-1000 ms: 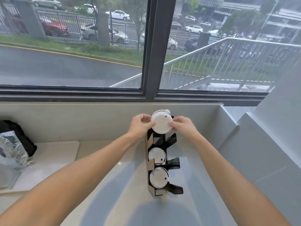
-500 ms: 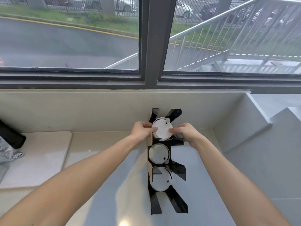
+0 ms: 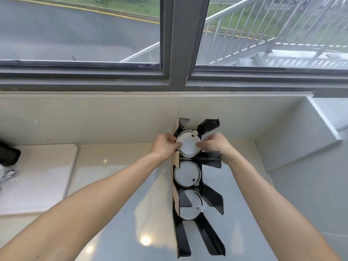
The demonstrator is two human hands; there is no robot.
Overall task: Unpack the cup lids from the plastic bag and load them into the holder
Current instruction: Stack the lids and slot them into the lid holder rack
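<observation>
A black holder [image 3: 211,160] with slanted dividers stands on the pale counter, seen from above. A stack of white cup lids [image 3: 188,146] sits in its top slot. My left hand [image 3: 164,146] grips the stack's left edge and my right hand [image 3: 213,145] grips its right edge. Two more stacks of white lids fill the slots below: the middle stack [image 3: 185,174] and the lower stack [image 3: 190,206]. The lowest slots hold nothing. No plastic bag around the lids is visible.
A window sill and wall rise just behind the holder. A raised white ledge [image 3: 320,132] stands at the right. A white board [image 3: 37,178] lies at the left, with a black object [image 3: 8,156] and a crumpled foil bag [image 3: 7,174] at its far-left edge.
Both hands have lowered the top lid stack from above the holder down into its top slot. The camera has tilted down, so more of the holder's lower slots shows.
</observation>
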